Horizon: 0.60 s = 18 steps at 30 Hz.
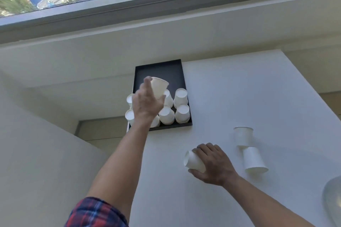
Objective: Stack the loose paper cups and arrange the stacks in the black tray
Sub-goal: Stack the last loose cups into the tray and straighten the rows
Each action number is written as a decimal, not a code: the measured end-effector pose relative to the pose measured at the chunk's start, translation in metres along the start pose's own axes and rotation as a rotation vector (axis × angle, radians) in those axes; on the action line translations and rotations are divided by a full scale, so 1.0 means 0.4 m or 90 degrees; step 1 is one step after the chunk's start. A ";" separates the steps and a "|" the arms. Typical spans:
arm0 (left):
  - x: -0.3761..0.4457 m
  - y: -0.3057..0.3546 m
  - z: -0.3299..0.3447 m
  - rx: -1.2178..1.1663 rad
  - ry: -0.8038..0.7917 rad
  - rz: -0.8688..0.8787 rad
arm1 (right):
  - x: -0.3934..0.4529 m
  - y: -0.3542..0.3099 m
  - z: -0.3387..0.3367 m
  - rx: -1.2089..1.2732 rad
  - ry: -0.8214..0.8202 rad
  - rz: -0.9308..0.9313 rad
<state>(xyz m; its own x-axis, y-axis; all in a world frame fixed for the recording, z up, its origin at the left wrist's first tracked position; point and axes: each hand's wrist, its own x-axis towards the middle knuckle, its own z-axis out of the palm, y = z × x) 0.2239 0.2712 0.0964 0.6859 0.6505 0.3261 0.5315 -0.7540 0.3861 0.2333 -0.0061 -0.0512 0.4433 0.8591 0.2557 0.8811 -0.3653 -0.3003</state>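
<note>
- Two loose paper cups lie on the white table toward its right edge, touching end to end, not yet stacked.
- Right hand curls round a tipped cup near the front, seemingly picking it up.
- Left hand grips another cup above the black tray, likely to cap an upturned stack in its near half; its far half is bare.
</note>
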 end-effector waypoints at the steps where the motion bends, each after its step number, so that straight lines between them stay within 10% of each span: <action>1: 0.024 -0.025 -0.009 0.020 0.009 -0.031 | -0.001 -0.008 0.004 0.013 0.013 -0.003; 18: 0.122 -0.165 0.123 0.206 -0.148 -0.015 | 0.258 -0.040 -0.081 0.184 0.328 0.086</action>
<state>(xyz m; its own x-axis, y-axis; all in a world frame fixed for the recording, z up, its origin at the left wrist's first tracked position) 0.2467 0.3480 0.0443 0.7458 0.6582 0.1027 0.6523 -0.7528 0.0878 0.2704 0.0768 0.0099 0.6340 0.5016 0.5886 0.7635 -0.2848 -0.5796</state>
